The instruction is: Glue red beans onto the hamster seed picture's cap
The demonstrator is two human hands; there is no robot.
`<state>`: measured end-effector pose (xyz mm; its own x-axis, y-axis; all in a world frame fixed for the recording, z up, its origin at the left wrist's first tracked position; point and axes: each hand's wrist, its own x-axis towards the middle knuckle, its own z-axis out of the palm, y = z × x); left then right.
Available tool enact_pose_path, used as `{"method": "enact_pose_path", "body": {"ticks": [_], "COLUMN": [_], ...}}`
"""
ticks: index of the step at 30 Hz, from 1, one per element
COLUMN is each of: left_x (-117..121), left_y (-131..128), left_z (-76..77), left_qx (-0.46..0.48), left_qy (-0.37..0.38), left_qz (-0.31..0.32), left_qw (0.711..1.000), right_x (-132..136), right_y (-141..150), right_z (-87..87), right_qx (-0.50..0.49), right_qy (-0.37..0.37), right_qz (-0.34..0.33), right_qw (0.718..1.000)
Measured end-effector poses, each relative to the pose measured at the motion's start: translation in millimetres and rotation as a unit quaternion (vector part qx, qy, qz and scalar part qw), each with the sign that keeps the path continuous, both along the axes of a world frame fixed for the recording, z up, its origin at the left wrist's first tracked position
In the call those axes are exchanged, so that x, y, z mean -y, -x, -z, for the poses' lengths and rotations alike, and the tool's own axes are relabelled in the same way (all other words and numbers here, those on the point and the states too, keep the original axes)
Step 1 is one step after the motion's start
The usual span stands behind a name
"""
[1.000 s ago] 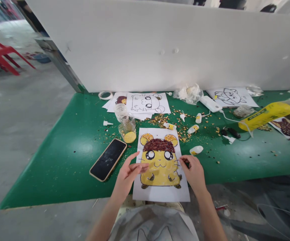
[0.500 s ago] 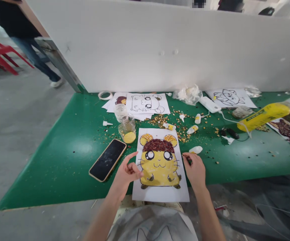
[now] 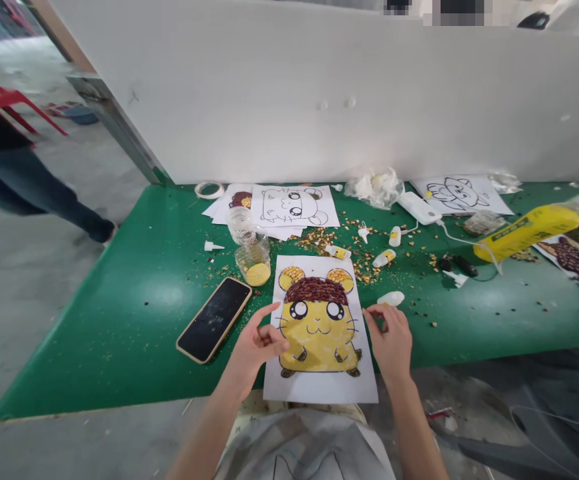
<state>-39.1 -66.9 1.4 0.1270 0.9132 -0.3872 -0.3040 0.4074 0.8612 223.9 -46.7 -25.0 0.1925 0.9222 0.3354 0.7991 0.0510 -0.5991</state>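
Observation:
A sheet of white paper with a hamster picture (image 3: 314,347) lies in front of me, over the green table's near edge. Its body is yellow, its head top is covered in dark red beans and its ears in corn-like kernels. My left hand (image 3: 259,339) hovers at the sheet's left side, index finger extended and thumb apart, holding nothing. At the right edge of the sheet is my right hand (image 3: 390,337), its fingers loosely bent, with no object visible in it. A white glue bottle (image 3: 392,298) lies just beyond that hand.
A phone (image 3: 214,320) and a clear plastic jar (image 3: 253,260) with yellow contents are to the left. Scattered kernels (image 3: 319,237), small bottles (image 3: 384,258) and drawings (image 3: 294,207) lie behind. A yellow bottle (image 3: 527,230) rests at right, before a white panel (image 3: 289,100).
Both hands stay almost in place over the paper's sides. At the far left, a person in dark clothes has moved further left and nearer.

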Motion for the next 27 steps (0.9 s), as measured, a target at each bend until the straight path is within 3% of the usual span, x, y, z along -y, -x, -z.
{"method": "enact_pose_path", "body": {"ticks": [3, 5, 8, 10, 15, 20, 27], "left_x": [1.7, 4.6, 9.0, 11.0, 14.1, 18.3, 20.3], "left_y": [-0.8, -3.8, -11.0, -15.4, -19.3, -23.8, -28.1], "left_z": [0.8, 1.0, 1.6, 2.7, 2.7, -8.8, -9.3], "left_qx": [0.079, 0.173, 0.283, 0.303, 0.268, 0.19, 0.314], "left_qy": [-0.004, -0.001, 0.02, 0.032, 0.026, 0.025, 0.009], "left_qz": [0.042, 0.095, 0.146, 0.159, 0.194, 0.194, 0.189], "left_qw": [0.996, 0.98, 0.948, 0.939, 0.943, 0.962, 0.931], "right_x": [3.4, 5.6, 7.0, 6.5, 3.9, 6.2, 11.7], "right_y": [19.0, 36.2, 60.7, 71.8, 80.9, 81.4, 81.6], "right_z": [-11.1, -20.6, -35.2, -42.6, -47.0, -39.3, -36.8], "right_qx": [-0.158, -0.273, -0.336, -0.343, -0.331, -0.335, -0.326], "right_qy": [0.056, 0.136, 0.224, 0.236, 0.206, 0.155, 0.076], "right_qz": [-0.035, -0.096, -0.209, -0.249, -0.218, -0.19, -0.21], "right_qw": [0.985, 0.947, 0.891, 0.874, 0.895, 0.91, 0.919]}}
